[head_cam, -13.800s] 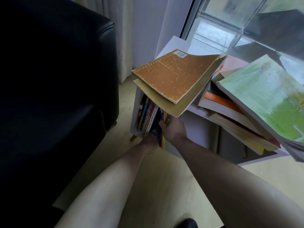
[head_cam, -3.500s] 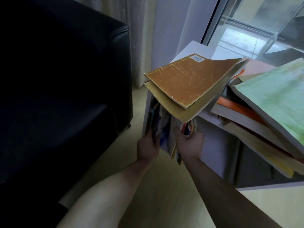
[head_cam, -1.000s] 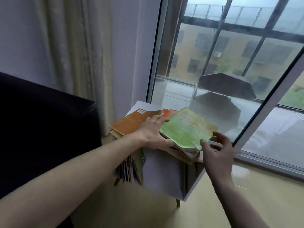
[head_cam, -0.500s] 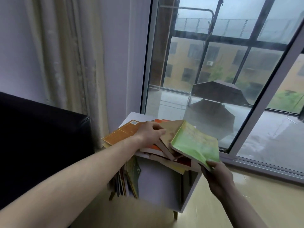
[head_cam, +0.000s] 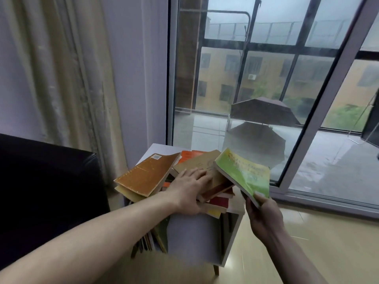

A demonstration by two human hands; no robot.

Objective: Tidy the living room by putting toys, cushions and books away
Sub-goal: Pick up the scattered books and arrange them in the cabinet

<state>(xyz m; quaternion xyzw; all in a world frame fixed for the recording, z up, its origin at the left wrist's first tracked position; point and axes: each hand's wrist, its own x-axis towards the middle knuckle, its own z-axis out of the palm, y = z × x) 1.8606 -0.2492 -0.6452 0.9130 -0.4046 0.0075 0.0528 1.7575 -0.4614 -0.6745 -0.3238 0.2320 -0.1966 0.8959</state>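
The green book [head_cam: 244,177] is pinched by the right hand [head_cam: 264,216] at the pile's right edge. The messy book pile [head_cam: 207,193] is pressed by the flat left hand [head_cam: 190,187]; books could slide off the white cabinet [head_cam: 194,234].

Home living room: sofa [head_cam: 47,191], curtain [head_cam: 61,78], balcony window [head_cam: 266,89].

The right hand [head_cam: 264,216], empty a second ago, now grips the green book [head_cam: 244,173] by its near corner and tilts it off the pile.
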